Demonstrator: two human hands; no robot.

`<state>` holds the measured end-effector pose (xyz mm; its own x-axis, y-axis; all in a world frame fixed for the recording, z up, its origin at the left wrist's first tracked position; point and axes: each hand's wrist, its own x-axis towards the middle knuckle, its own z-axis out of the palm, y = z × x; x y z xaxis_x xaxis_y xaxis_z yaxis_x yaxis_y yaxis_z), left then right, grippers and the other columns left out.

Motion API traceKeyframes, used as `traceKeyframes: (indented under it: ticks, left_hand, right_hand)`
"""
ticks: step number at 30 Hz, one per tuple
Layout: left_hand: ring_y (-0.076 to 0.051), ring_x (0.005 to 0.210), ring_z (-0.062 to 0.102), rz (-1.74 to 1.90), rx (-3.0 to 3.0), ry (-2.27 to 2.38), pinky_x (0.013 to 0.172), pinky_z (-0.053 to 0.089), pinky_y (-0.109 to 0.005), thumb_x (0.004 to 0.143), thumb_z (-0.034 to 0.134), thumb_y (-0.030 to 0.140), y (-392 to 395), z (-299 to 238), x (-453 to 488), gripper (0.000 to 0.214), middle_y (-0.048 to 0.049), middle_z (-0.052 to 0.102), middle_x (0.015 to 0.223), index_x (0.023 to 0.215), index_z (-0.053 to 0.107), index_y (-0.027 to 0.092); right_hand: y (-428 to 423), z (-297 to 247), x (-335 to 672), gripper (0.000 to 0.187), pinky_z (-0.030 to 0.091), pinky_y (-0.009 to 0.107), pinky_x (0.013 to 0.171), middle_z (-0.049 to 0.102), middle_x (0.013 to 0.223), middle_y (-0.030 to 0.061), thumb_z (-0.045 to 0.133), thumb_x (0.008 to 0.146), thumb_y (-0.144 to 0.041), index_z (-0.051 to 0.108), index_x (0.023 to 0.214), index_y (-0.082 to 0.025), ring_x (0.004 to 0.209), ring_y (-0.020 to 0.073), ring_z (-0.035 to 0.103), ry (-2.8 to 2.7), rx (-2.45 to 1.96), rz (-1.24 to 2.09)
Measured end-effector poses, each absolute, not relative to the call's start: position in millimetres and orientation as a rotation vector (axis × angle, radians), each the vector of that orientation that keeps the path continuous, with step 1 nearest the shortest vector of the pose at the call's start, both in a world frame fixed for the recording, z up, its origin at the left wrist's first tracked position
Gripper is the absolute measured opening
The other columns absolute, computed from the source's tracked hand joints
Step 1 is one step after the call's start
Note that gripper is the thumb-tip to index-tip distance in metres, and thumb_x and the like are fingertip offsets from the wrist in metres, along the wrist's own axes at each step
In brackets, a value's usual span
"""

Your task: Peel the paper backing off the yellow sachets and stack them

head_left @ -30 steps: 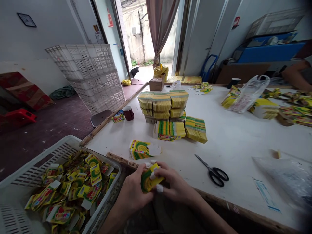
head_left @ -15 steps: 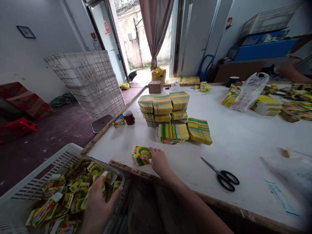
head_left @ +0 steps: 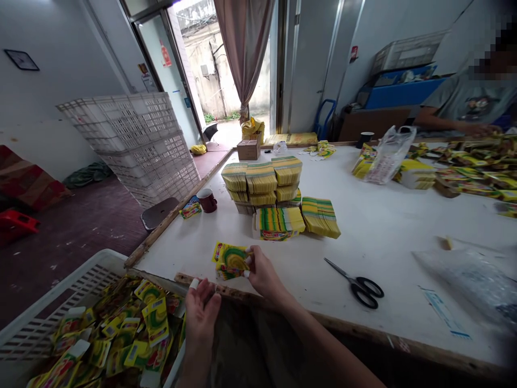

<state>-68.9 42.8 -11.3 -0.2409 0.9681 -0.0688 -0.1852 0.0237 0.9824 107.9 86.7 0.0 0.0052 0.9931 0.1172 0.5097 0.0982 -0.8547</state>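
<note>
My right hand (head_left: pixel 262 274) pinches a small stack of yellow-green packets (head_left: pixel 230 260) at the near edge of the white table (head_left: pixel 388 226), lifting its right end. My left hand (head_left: pixel 201 312) hovers over the table's edge beside the white crate (head_left: pixel 76 285), palm turned up, fingers loosely curled and taped at the tips; nothing shows in it. The crate holds several loose yellow-green packets (head_left: pixel 133 334).
Neat packet stacks (head_left: pixel 278 196) stand mid-table, with a dark red cup (head_left: pixel 208 200) to their left and black scissors (head_left: pixel 357 283) to the right. A clear plastic bag (head_left: pixel 472 280) lies far right. Another person (head_left: pixel 464 102) works at the far right corner. Stacked white crates (head_left: pixel 133 140) stand on the floor.
My left hand has risen out of the crate to the table's edge. My right hand has taken hold of the small packet stack and tipped it up.
</note>
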Motion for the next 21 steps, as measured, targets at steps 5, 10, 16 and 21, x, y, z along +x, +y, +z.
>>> traceKeyframes:
  ticks: [5, 10, 16, 21]
  left_hand:
    - [-0.024, 0.1, 0.06, 1.657, 0.547, 0.825, 0.082, 0.052, -0.034, 0.06, 0.07, 0.066, 36, 16, -29, 0.067, -0.0064, 0.062, 0.109, 0.11, 0.058, 0.023]
    - [-0.014, 0.064, 0.056, 1.713, 0.286, 0.633, 0.063, 0.051, -0.027, 0.065, 0.06, 0.072, 31, 40, -3, 0.055, 0.0017, 0.054, 0.069, 0.08, 0.059, 0.02]
    - [-0.015, 0.065, 0.059, 1.658, 0.481, 0.847, 0.063, 0.053, -0.027, 0.047, 0.068, 0.079, 32, 36, -7, 0.067, 0.0014, 0.061, 0.071, 0.079, 0.062, 0.021]
    - [-0.019, 0.087, 0.065, 1.544, 0.737, 1.122, 0.08, 0.053, -0.028, 0.07, 0.075, 0.047, 30, 14, -26, 0.039, -0.0013, 0.071, 0.091, 0.098, 0.066, 0.022]
  right_hand:
    - [39, 16, 95, 0.051, 0.041, 0.019, 0.055, 0.053, 0.081, -0.0051, 0.061, 0.065, -0.005, 0.041, 0.109, -0.023, 0.064, 0.0098, 0.051, -1.55, -1.064, 1.206]
    - [4, 26, 83, 0.038, 0.035, 0.022, 0.061, 0.045, 0.08, -0.0045, 0.069, 0.066, -0.017, 0.049, 0.099, -0.021, 0.069, 0.0107, 0.042, -1.287, -0.793, 1.438]
    - [21, 17, 95, 0.029, 0.037, 0.023, 0.06, 0.049, 0.071, -0.0049, 0.073, 0.07, -0.029, 0.055, 0.091, -0.021, 0.063, 0.0117, 0.044, -1.271, -0.904, 1.332]
    - [31, 14, 118, 0.011, 0.044, 0.025, 0.064, 0.058, 0.073, -0.0008, 0.06, 0.082, -0.03, 0.059, 0.08, -0.019, 0.069, 0.0144, 0.053, -1.235, -0.988, 1.169]
